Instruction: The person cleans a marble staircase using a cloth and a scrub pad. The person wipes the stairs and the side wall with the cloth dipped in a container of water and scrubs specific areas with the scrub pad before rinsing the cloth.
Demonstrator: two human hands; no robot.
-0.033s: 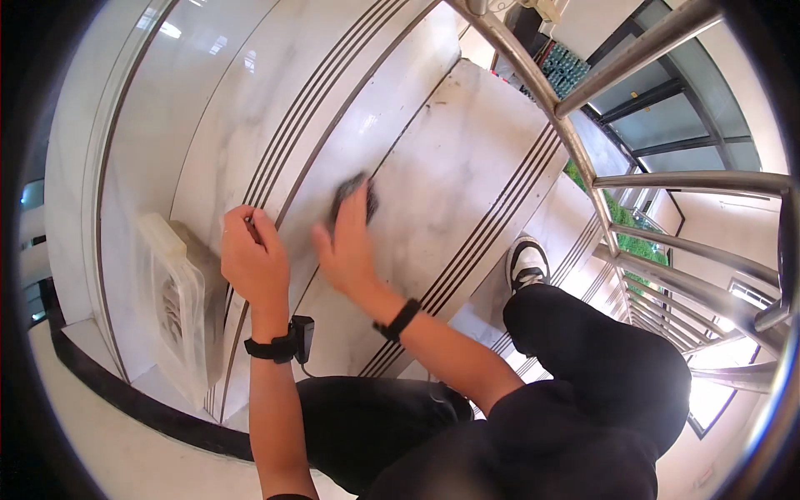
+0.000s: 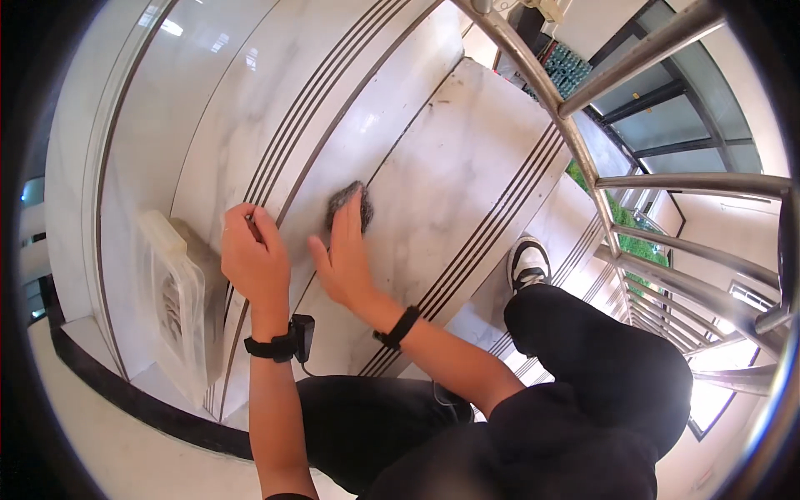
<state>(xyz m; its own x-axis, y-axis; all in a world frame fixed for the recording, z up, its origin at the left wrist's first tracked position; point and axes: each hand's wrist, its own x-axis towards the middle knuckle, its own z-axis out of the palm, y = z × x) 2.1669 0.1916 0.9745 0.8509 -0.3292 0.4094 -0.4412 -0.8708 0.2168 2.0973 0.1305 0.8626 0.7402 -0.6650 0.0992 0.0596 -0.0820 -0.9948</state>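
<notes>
My right hand [image 2: 342,258] presses a dark grey steel wool scourer [image 2: 340,200] against the white marble-look stair [image 2: 467,133]. Its fingers lie straight over the scourer, with the thumb held apart; the scourer's far side is under the fingers. Over to the left, my left hand [image 2: 254,254] is closed with curled fingers, beside the dark stripes of a step edge. Whatever lies inside that hand, if anything, is too small to make out. A clear plastic tub [image 2: 179,308] stands on the step left of it, with dark shapes seen through its wall.
Metal railing bars [image 2: 575,150] run along the right side. My shoe [image 2: 527,262] rests on a lower step near them. Dark grooved lines [image 2: 487,225] mark the step edges. Stacked bottles [image 2: 567,71] stand far off beyond the railing.
My right hand and the scourer have shifted slightly toward me and to the left, and are less blurred. The left hand stays nearly where it was.
</notes>
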